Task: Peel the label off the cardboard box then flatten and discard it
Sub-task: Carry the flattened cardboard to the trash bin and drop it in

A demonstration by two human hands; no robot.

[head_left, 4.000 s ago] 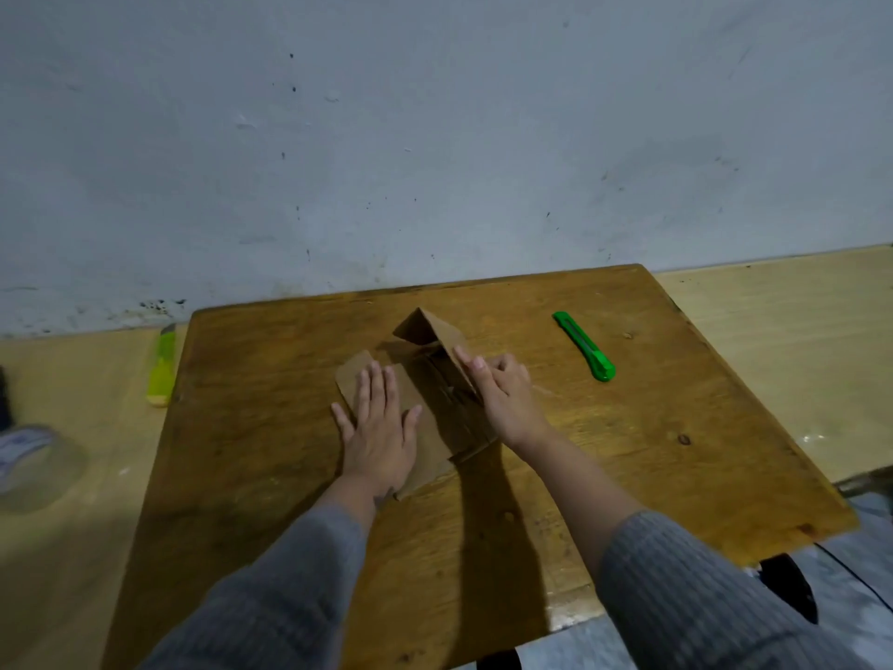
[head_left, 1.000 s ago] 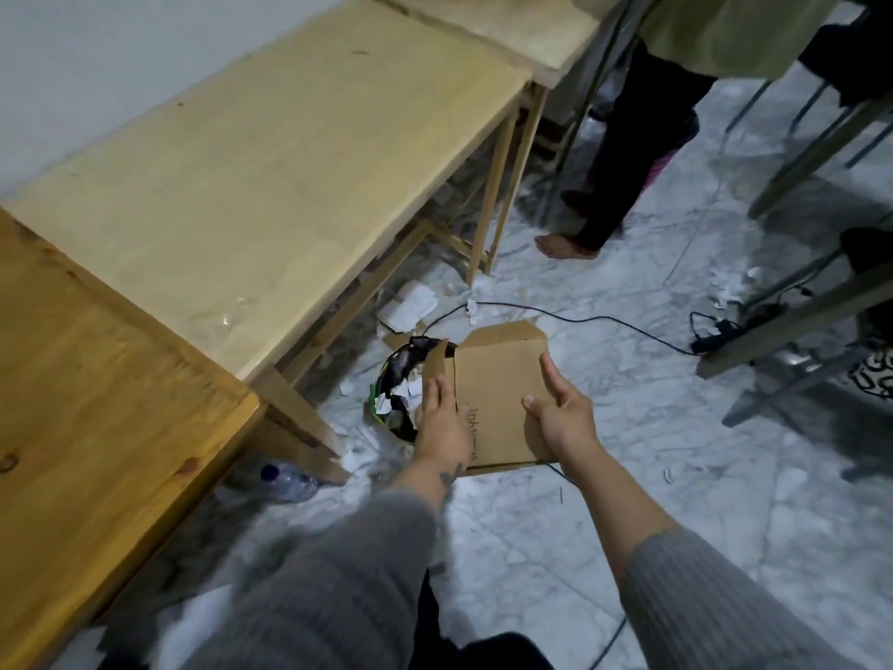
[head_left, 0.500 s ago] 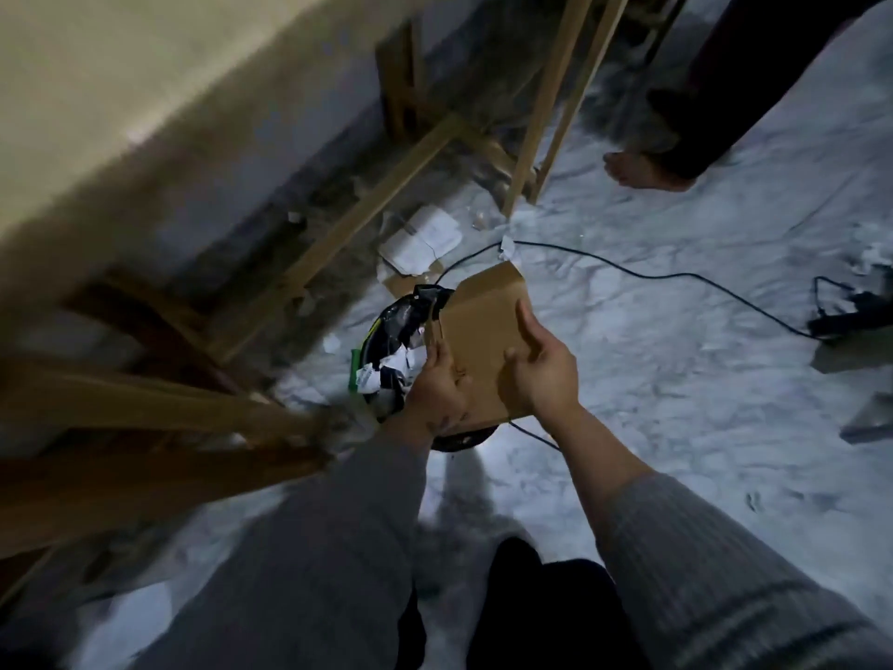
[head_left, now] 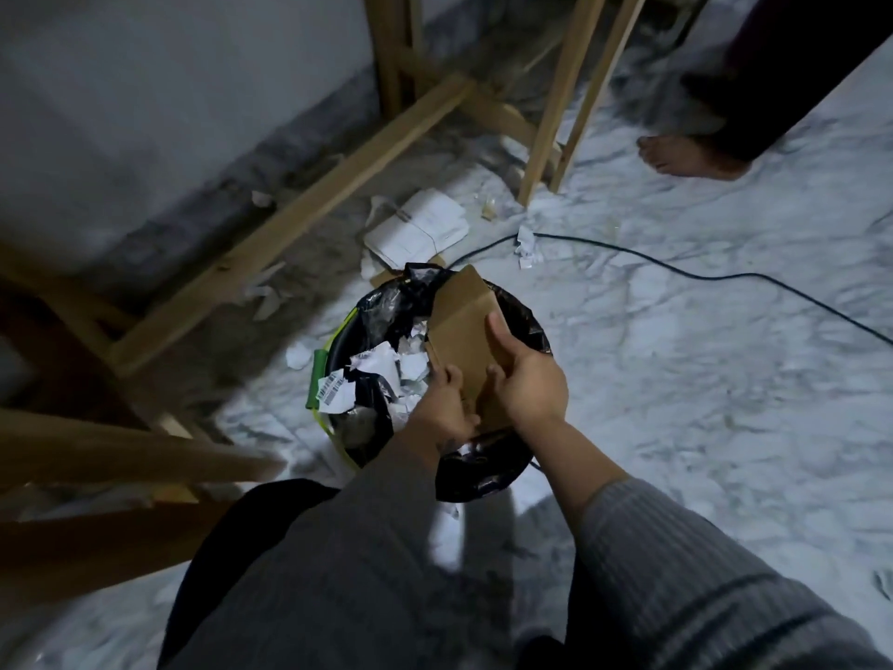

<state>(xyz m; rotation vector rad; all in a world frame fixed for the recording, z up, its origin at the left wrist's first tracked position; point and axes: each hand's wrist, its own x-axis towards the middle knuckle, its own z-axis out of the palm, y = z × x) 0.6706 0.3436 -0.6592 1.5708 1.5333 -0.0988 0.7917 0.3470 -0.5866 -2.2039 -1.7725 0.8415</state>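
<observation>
The flattened brown cardboard box (head_left: 461,328) is held tilted over the mouth of a round waste bin (head_left: 476,476) lined with a black bag. My left hand (head_left: 442,403) grips its near left edge. My right hand (head_left: 524,379) holds its right side, thumb lying on the top face. The box's far corner reaches past the bin's far rim. Torn white paper and a barcode label scrap (head_left: 333,394) lie inside the bin to the left of the box.
Wooden table legs and a crossbar (head_left: 290,220) stand left and behind the bin. A stack of white papers (head_left: 418,227) lies on the marble floor beyond it. A black cable (head_left: 700,275) runs rightward. Another person's bare foot (head_left: 686,157) stands at upper right.
I have turned from the table and bent down to the floor bin. Both hands have brought the flat cardboard lower, over the bin's opening.
</observation>
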